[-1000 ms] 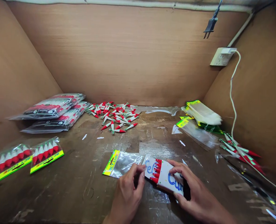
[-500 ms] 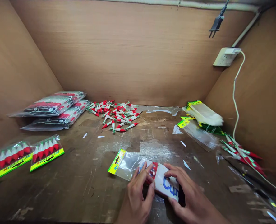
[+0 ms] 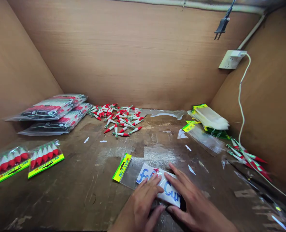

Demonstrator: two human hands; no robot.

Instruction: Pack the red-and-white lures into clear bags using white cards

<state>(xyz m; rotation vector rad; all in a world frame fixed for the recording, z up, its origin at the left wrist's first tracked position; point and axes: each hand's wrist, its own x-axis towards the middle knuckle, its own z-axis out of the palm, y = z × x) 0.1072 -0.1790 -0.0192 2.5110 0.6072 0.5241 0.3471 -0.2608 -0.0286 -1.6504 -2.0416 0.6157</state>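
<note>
My right hand is gripping the white lettered block's near end; my left hand is curving over its middle, though whether it is pinching I cannot tell. At the desk's near side, the block's long axis is slanting from near right to far left, pointing toward the clear bag's yellow header.

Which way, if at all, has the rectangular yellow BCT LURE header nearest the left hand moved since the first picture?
Yes, rightward: the yellow header now lies farther right of the small, flat white scrap nearest it on the brown tabletop.
</note>
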